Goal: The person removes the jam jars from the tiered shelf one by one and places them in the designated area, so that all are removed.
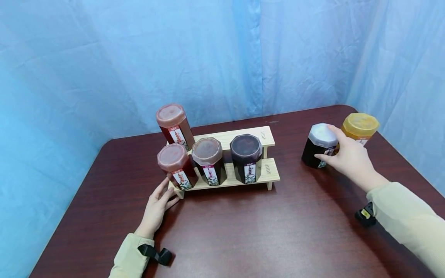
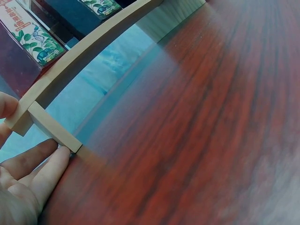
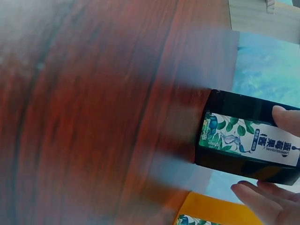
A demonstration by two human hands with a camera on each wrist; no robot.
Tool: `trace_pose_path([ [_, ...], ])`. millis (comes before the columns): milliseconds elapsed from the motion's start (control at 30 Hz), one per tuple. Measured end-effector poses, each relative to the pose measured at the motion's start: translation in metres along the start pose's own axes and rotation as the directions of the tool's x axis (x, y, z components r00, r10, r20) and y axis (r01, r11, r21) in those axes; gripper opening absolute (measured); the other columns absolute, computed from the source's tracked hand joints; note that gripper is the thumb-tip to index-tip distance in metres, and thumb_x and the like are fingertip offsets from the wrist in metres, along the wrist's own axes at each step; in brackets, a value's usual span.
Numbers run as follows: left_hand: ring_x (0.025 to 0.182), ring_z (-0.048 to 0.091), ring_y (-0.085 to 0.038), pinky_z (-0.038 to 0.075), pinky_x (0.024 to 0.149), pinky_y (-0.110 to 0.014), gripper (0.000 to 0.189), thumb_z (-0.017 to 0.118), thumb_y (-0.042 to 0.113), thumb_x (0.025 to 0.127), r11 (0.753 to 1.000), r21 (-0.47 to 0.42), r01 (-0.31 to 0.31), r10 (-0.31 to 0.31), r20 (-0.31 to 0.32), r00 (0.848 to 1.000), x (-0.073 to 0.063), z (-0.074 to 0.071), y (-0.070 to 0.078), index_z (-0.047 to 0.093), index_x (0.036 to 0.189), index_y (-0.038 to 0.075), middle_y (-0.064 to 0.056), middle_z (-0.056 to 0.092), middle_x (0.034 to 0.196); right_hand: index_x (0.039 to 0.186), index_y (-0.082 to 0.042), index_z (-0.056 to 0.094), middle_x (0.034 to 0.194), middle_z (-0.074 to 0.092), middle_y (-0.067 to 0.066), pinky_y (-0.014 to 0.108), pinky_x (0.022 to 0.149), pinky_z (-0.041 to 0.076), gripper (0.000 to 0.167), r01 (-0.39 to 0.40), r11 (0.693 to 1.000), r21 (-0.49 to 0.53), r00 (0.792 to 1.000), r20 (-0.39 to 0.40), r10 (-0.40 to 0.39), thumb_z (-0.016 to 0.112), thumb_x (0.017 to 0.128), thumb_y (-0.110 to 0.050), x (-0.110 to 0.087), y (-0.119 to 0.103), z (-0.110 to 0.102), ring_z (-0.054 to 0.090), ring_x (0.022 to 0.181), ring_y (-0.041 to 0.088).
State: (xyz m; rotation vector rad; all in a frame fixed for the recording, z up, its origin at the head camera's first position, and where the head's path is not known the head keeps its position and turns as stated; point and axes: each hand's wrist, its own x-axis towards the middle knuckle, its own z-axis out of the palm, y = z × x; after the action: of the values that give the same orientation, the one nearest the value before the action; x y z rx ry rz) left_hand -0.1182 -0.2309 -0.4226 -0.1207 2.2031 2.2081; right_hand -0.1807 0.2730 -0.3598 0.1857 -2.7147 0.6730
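Note:
At the left end of a two-step wooden rack (image 1: pixel 273 170), my left hand (image 1: pixel 157 206) holds the lower step's corner. The left wrist view has its thumb at the plank edge and other fingers against the short leg (image 2: pixel 54 126). Far to the right, my right hand (image 1: pixel 352 157) grips a dark jar (image 1: pixel 310 152) with a whitish lid, thumb and fingers on opposite sides. This jar stands upright on the table, its label (image 3: pixel 234 136) facing the right wrist camera. Right beside it is a yellow-lidded jar (image 1: pixel 360 124), partly hidden behind the hand.
On the rack's lower step stand a red jar (image 1: pixel 185 173), a dark jar with a brownish lid (image 1: pixel 219 170) and a dark-lidded jar (image 1: pixel 257 166). Another red jar (image 1: pixel 187 135) is on the upper step's left end. Blue curtains (image 1: pixel 208 58) hang behind the dark-red table (image 1: pixel 260 231).

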Motion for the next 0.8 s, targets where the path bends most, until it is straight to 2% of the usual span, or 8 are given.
trace_pose_path([
  [67, 0.094, 0.062, -0.001, 0.054, 0.081, -0.022, 0.055, 0.044, 0.011, 0.1, 1.0, -0.001, -0.003, 0.003, 0.006, 1.0, 0.0, 0.0, 0.0, 0.021, 0.149, 0.0, -0.019, 0.047, 0.127, 0.142, -0.008, 0.035, 0.09, 0.057, 0.026, 0.048, 0.053, 0.04, 0.086, -0.015, 1.0, -0.003, 1.0, -0.002, 0.015, 0.082, 0.072, -0.025, 0.001, 0.0, -0.001, 0.053, 0.069, 0.034],
  [167, 0.094, 0.061, -0.001, 0.053, 0.081, -0.022, 0.056, 0.045, 0.011, 0.1, 1.0, -0.006, -0.008, 0.008, 0.013, 1.0, -0.001, 0.001, 0.001, 0.02, 0.149, -0.002, -0.017, 0.049, 0.126, 0.146, -0.012, 0.032, 0.103, 0.055, 0.03, 0.064, 0.069, 0.041, 0.087, -0.053, 0.998, 0.021, 0.998, 0.019, 0.052, 0.08, 0.075, -0.024, 0.002, 0.001, -0.003, 0.055, 0.081, 0.043],
  [233, 0.094, 0.061, -0.001, 0.053, 0.081, -0.022, 0.056, 0.045, 0.011, 0.1, 1.0, -0.007, -0.008, 0.009, 0.012, 1.0, -0.001, 0.001, 0.001, 0.021, 0.149, -0.002, -0.015, 0.05, 0.124, 0.148, -0.014, 0.029, 0.115, 0.05, 0.033, 0.073, 0.081, 0.033, 0.088, -0.077, 0.996, 0.039, 0.996, 0.036, 0.076, 0.079, 0.076, -0.024, 0.003, 0.002, -0.004, 0.052, 0.094, 0.049],
  [300, 0.094, 0.061, -0.001, 0.053, 0.081, -0.022, 0.055, 0.045, 0.01, 0.1, 1.0, -0.006, -0.008, 0.008, 0.009, 1.0, -0.002, 0.001, 0.002, 0.021, 0.148, -0.002, -0.014, 0.05, 0.124, 0.149, -0.016, 0.027, 0.125, 0.044, 0.034, 0.077, 0.086, 0.025, 0.089, -0.09, 0.995, 0.046, 0.995, 0.047, 0.088, 0.078, 0.077, -0.025, 0.005, 0.003, -0.004, 0.047, 0.104, 0.052],
  [367, 0.094, 0.061, -0.001, 0.053, 0.081, -0.022, 0.055, 0.044, 0.01, 0.1, 1.0, -0.002, -0.007, 0.007, 0.006, 1.0, -0.002, 0.001, 0.002, 0.021, 0.149, -0.001, -0.016, 0.05, 0.125, 0.149, -0.016, 0.026, 0.124, 0.045, 0.034, 0.074, 0.083, 0.031, 0.089, -0.09, 0.995, 0.03, 0.995, 0.045, 0.089, 0.078, 0.077, -0.026, 0.006, 0.004, -0.005, 0.049, 0.101, 0.051],
  [500, 0.094, 0.061, -0.001, 0.053, 0.082, -0.022, 0.055, 0.044, 0.01, 0.1, 1.0, 0.003, -0.004, 0.004, 0.011, 1.0, -0.002, 0.001, 0.003, 0.021, 0.149, -0.001, -0.02, 0.047, 0.128, 0.148, -0.015, 0.027, 0.115, 0.051, 0.034, 0.062, 0.066, 0.041, 0.088, -0.09, 0.996, -0.014, 0.995, 0.039, 0.091, 0.077, 0.078, -0.028, 0.01, 0.006, -0.005, 0.055, 0.085, 0.046],
  [633, 0.093, 0.061, -0.001, 0.053, 0.082, -0.022, 0.055, 0.044, 0.01, 0.1, 1.0, 0.0, -0.005, 0.005, 0.009, 1.0, -0.002, 0.001, 0.003, 0.021, 0.149, -0.001, -0.02, 0.047, 0.127, 0.147, -0.014, 0.027, 0.108, 0.054, 0.034, 0.055, 0.057, 0.042, 0.087, -0.091, 0.995, -0.034, 0.995, 0.039, 0.093, 0.077, 0.077, -0.027, 0.013, 0.007, -0.005, 0.056, 0.074, 0.042],
  [800, 0.093, 0.061, -0.001, 0.053, 0.082, -0.022, 0.055, 0.044, 0.01, 0.1, 1.0, -0.007, -0.009, 0.009, 0.011, 1.0, -0.002, 0.001, 0.003, 0.02, 0.149, -0.002, -0.017, 0.048, 0.126, 0.147, -0.014, 0.027, 0.105, 0.054, 0.034, 0.052, 0.052, 0.042, 0.088, -0.093, 0.995, -0.045, 0.995, 0.033, 0.094, 0.077, 0.077, -0.027, 0.014, 0.008, -0.004, 0.056, 0.069, 0.04],
])
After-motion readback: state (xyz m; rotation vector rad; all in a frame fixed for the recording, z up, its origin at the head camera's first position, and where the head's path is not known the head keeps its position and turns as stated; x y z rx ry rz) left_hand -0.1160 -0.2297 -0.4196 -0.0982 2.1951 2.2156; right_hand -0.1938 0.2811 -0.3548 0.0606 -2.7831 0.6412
